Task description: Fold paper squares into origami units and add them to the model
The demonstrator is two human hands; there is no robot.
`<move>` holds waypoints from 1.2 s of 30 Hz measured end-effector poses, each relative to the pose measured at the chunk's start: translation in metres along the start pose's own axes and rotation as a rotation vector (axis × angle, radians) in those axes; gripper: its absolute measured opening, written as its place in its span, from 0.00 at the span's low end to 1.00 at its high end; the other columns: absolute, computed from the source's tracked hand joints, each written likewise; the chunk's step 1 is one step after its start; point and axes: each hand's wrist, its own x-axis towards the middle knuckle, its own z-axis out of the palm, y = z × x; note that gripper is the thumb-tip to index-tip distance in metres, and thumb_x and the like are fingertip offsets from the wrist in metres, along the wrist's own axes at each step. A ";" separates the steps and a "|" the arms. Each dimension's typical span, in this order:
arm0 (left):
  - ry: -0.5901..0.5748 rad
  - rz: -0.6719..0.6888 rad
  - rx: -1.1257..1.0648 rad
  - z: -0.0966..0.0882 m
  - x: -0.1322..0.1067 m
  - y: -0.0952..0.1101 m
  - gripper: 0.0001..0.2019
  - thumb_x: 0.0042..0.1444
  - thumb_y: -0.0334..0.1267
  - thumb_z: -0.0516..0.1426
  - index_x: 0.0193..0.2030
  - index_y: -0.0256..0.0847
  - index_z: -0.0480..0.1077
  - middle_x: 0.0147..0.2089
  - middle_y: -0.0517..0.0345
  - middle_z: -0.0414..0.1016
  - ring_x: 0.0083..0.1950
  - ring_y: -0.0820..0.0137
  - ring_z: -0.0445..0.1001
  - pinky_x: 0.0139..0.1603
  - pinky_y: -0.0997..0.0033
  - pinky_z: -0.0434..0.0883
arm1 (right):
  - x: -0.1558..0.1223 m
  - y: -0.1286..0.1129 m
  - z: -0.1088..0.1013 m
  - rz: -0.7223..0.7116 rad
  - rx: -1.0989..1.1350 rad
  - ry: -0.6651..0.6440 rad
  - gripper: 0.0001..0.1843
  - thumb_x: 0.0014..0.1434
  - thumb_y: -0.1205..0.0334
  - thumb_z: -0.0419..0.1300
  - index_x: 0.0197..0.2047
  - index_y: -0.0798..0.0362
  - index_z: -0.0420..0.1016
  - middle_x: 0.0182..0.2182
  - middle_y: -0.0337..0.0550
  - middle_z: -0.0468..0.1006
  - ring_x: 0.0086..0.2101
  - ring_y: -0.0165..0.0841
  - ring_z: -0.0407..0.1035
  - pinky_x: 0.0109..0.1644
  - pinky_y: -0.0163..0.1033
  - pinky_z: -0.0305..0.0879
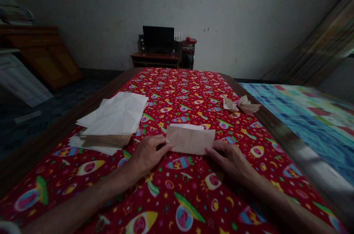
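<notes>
A folded sheet of pale pink paper (190, 139) lies on the red patterned cloth (177, 95), with a white edge showing along its far side. My left hand (148, 154) meets the sheet's left edge with its fingertips. My right hand (228, 160) rests its fingers on the sheet's lower right corner. Left of them sits a stack of paper sheets (113, 116), white on top with tan sheets beneath. A folded paper figure (240, 105) in cream and tan stands near the cloth's right edge, out of reach of both fingertips.
A dark wooden frame (279, 127) borders the cloth on the right, and a blue tiled-pattern mat (301, 123) lies beyond it. At the back, a low wooden stand (155, 60) holds a dark monitor (158, 38) and speakers against the wall.
</notes>
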 end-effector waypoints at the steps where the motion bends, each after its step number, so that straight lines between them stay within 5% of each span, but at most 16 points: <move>1: 0.004 -0.020 -0.003 0.000 0.001 0.001 0.14 0.59 0.39 0.54 0.24 0.38 0.69 0.25 0.62 0.72 0.27 0.73 0.70 0.30 0.76 0.62 | 0.001 0.001 0.002 0.027 -0.022 0.020 0.22 0.63 0.53 0.50 0.21 0.54 0.67 0.19 0.36 0.69 0.22 0.28 0.62 0.25 0.31 0.56; 6: -0.003 -0.092 0.056 0.002 0.005 0.003 0.15 0.59 0.42 0.54 0.23 0.38 0.66 0.24 0.62 0.69 0.27 0.73 0.68 0.29 0.74 0.58 | 0.004 0.003 0.010 0.111 -0.116 0.107 0.20 0.61 0.52 0.51 0.22 0.54 0.65 0.17 0.35 0.65 0.20 0.26 0.57 0.24 0.32 0.48; 17: -0.019 -0.119 0.164 0.001 0.006 0.005 0.19 0.59 0.45 0.55 0.20 0.38 0.66 0.30 0.61 0.66 0.33 0.72 0.68 0.34 0.73 0.58 | 0.020 0.000 0.006 0.171 -0.362 0.030 0.19 0.59 0.53 0.51 0.22 0.54 0.66 0.17 0.36 0.65 0.19 0.26 0.57 0.26 0.34 0.44; 26: -0.025 -0.129 0.236 0.003 0.012 -0.001 0.22 0.63 0.47 0.49 0.20 0.38 0.66 0.28 0.61 0.66 0.30 0.74 0.66 0.31 0.72 0.56 | 0.025 0.000 0.003 0.136 -0.494 -0.019 0.19 0.61 0.54 0.49 0.23 0.54 0.70 0.18 0.39 0.69 0.20 0.27 0.56 0.27 0.35 0.43; 36: -0.027 -0.154 0.293 0.002 0.013 0.005 0.18 0.60 0.43 0.53 0.21 0.38 0.67 0.29 0.61 0.70 0.30 0.73 0.67 0.34 0.72 0.56 | 0.033 -0.001 -0.002 0.067 -0.561 -0.078 0.19 0.61 0.60 0.49 0.23 0.55 0.72 0.17 0.41 0.67 0.19 0.26 0.53 0.26 0.36 0.42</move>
